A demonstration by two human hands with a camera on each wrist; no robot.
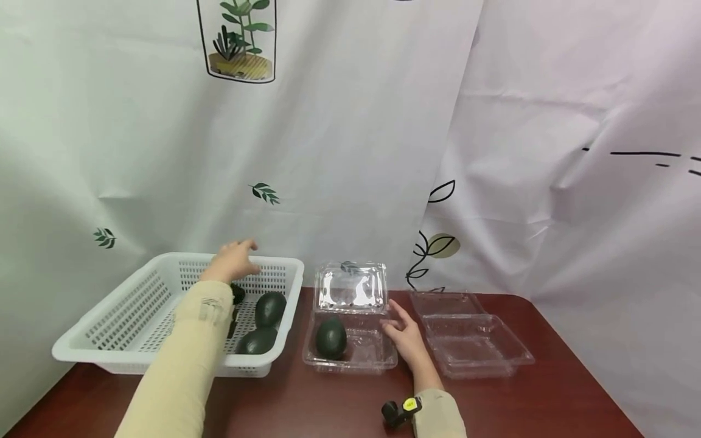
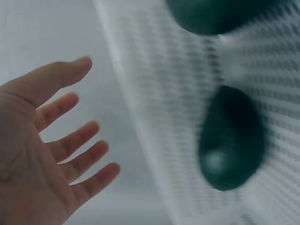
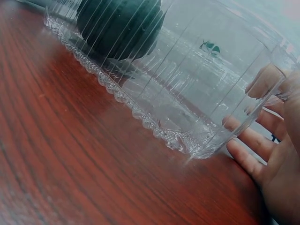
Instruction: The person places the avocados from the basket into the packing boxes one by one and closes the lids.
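My left hand is raised over the white slotted basket, fingers spread and holding nothing. In the left wrist view, that palm stands apart from an avocado. Two dark green avocados show at the basket's right side. One more avocado sits in the left half of a lidded clear plastic box, its lid standing up behind. My right hand grips this box's right rim, the thumb over the wall and the fingers outside.
A second clear plastic box, lid raised, stands to the right on the dark red table. Behind everything hangs a white printed cloth. A small black device is at my right wrist.
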